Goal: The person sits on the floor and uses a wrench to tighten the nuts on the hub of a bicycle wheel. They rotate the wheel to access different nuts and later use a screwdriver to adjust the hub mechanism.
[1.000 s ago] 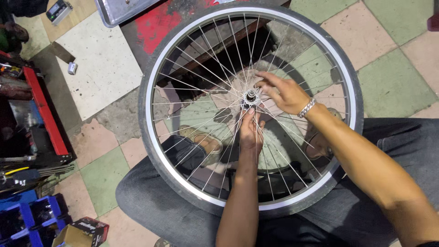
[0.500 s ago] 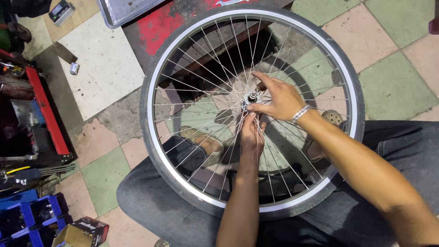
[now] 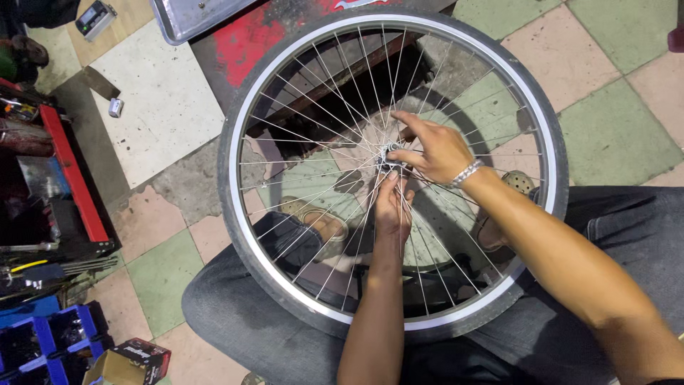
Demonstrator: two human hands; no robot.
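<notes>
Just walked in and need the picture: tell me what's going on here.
A seated person has a spoked bicycle wheel lying flat across their lap. Both hands meet at the hub: the right hand works it from above, while the left hand reaches up from beneath the spokes. A red tool tray sits on the tiled floor nearby.

Shiny metal rim (image 3: pixel 265 251), thin steel spokes (image 3: pixel 313 142), matt rubber tyre (image 3: pixel 563 153).

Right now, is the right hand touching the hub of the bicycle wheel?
Touching. The head view shows the right hand above the spokes with its fingers closed directly on the hub, with no gap visible.
</notes>
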